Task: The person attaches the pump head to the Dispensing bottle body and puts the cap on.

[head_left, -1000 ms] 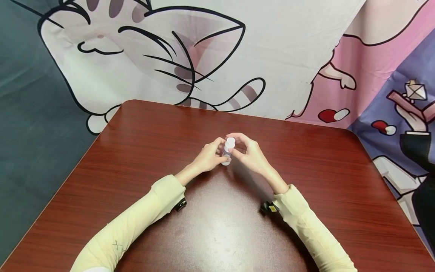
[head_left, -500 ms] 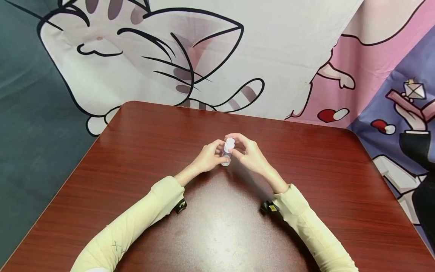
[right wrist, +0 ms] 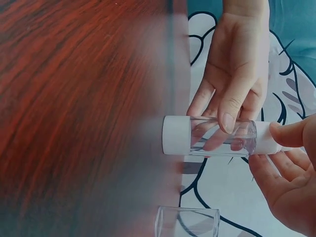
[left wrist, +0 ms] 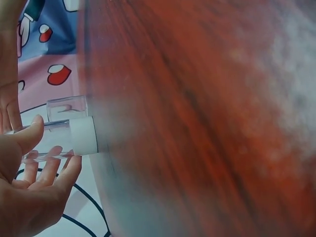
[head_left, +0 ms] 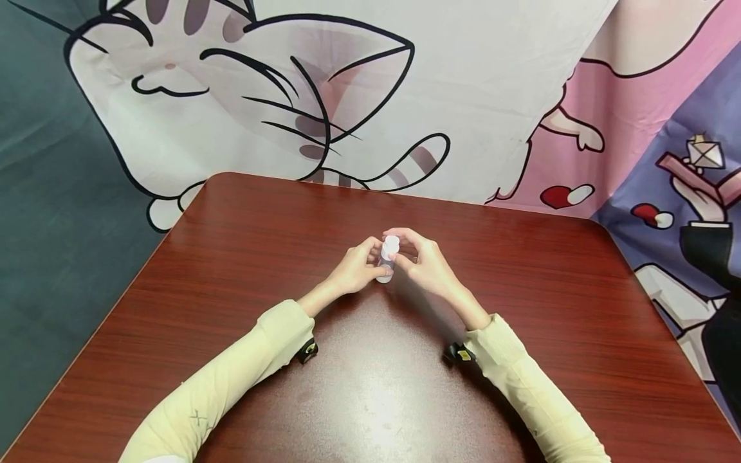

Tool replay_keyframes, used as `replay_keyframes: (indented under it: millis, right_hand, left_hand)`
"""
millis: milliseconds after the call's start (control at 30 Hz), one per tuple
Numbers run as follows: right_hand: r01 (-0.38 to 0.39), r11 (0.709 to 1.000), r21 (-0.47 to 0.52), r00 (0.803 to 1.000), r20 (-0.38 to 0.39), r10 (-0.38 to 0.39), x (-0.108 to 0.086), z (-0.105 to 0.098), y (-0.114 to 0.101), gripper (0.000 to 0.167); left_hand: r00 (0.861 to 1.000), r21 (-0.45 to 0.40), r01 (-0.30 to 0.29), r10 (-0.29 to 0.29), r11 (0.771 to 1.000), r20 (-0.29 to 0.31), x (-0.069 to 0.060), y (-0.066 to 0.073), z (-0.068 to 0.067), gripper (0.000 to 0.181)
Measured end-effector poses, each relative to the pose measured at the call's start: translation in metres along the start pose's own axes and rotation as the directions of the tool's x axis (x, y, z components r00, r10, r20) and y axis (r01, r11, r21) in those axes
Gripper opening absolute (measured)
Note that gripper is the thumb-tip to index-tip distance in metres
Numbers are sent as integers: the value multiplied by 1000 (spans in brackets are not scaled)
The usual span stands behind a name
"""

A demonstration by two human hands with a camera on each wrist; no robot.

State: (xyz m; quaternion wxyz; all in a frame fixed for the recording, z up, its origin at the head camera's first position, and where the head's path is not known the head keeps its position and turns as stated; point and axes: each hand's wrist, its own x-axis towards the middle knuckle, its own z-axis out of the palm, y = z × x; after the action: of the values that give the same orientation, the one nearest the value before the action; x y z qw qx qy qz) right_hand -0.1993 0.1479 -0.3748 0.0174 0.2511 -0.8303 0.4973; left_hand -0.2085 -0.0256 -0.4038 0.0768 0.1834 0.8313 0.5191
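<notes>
A small clear bottle point(right wrist: 222, 136) with a white base and a white top point(right wrist: 266, 138) stands upright on the table, between both hands. My left hand point(head_left: 353, 268) grips its clear body, thumb on the near side and fingers behind. With thumb and fingers, my right hand point(head_left: 427, 262) pinches the white top. A clear, empty cap-like cylinder point(right wrist: 187, 222) stands on the table beside the bottle; the left wrist view shows this clear cylinder point(left wrist: 67, 107) too. In the head view, my right hand mostly hides that cylinder, and fingers cover parts of the bottle.
The reddish-brown wooden table point(head_left: 260, 218) spreads out around both arms, with a bright glare on its near part. Behind its far edge hangs a printed cartoon cloth point(head_left: 475, 83). Small dark devices sit under each wrist.
</notes>
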Motion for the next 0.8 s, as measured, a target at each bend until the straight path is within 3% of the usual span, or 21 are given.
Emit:
replay_keyframes:
  millis: [333,800]
  right_hand:
    - [53,997,-60,992,-112,-59,1,5,4,34]
    - [0,989,-147,966,-258,-38,0,13,1,30]
  left_hand:
    - [998,56,-55,56,997,-18,-2,-1,1,35]
    - [996,95,-78,82,992,-40,-3,1,3,34]
